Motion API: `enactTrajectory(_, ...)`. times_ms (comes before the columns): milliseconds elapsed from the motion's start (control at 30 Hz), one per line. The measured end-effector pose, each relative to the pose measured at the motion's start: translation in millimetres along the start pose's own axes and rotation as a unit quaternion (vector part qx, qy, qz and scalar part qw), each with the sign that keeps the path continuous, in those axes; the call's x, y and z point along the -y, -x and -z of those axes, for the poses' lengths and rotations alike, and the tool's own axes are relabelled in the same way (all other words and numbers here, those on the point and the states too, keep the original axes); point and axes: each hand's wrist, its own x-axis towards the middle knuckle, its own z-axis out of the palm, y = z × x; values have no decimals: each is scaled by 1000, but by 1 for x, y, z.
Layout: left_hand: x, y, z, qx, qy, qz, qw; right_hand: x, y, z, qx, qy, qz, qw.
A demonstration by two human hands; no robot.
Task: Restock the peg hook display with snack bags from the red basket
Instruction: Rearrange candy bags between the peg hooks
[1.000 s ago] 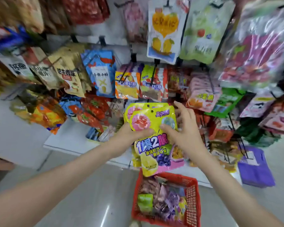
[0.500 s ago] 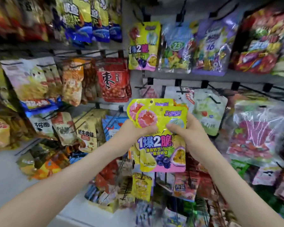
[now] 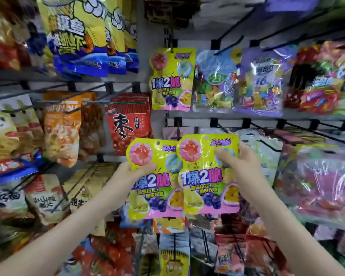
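Left hand (image 3: 132, 174) pinches the left bag (image 3: 150, 194), right hand (image 3: 242, 169) the right bag (image 3: 204, 182), both upright below the hung bag (image 3: 171, 80), and we judge its hook (image 3: 171, 44) nearer our left.

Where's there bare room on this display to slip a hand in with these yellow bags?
Bare grey panel runs between the blue-yellow bags and the hanging yellow bag, continuing down beside the red bag. Left and right of it, packs overlap tightly.
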Motion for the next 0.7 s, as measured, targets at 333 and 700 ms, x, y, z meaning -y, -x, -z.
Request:
enactTrajectory(333, -76, -4, 13, -30, -32, -137, 990, 77, -37, -1, 64, -38, 127, 989)
enactTrajectory(700, -134, 17, 17, -180, 31, -236, 954, 117, -91, -48, 32, 3, 175, 984)
